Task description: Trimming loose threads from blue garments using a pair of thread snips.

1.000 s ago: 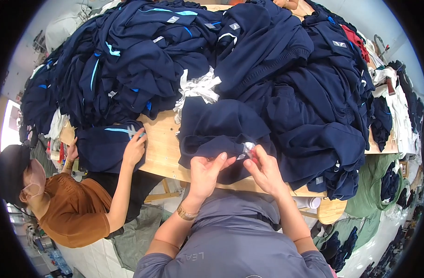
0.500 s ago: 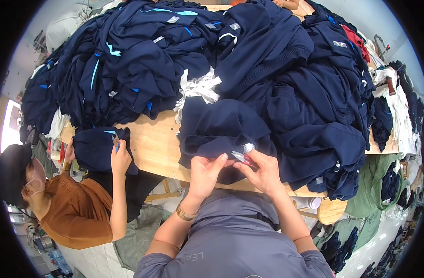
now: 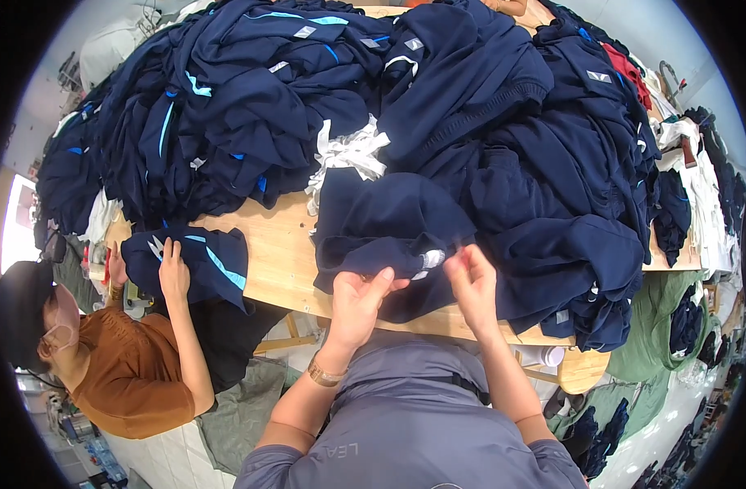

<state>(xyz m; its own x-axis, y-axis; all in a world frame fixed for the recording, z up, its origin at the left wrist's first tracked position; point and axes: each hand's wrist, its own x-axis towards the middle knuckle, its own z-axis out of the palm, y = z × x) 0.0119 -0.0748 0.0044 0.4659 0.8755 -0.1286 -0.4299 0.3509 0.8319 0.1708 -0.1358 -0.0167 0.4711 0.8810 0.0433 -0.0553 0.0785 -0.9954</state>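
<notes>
1. Left hand (image 3: pixel 357 308) pinches the navy garment (image 3: pixel 381 204) between thumb and forefinger
2. Right hand (image 3: pixel 472 285) blurred; cannot tell whether its fingers hold anything
3. White patch (image 3: pixel 432 259) between the hands
4. Garment lies near-side on the table (image 3: pixel 277 259); a loosened left pinch could let it slip

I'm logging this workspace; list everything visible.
Pale wooden table: one, tan, centre
Navy fabric garments: many, navy, heaped across table
Handled navy cloth: one, navy, front centre
Shiny white patch: one, white, on handled cloth
White fabric strips: one bunch, white, centre
Brown-clad co-worker: one, brown, left
Pointed metal scissors: one, silver, with co-worker
Another person's arm: one, bare, top edge
Red cloth: one, red, upper right
White cloth: heap, white, far right
Green sheet: one, green, lower right
Gold wristband: one, gold, left wrist
Left grip: one, bare, holding handled cloth
Right grip: one, bare, blurred, beside patch
</notes>
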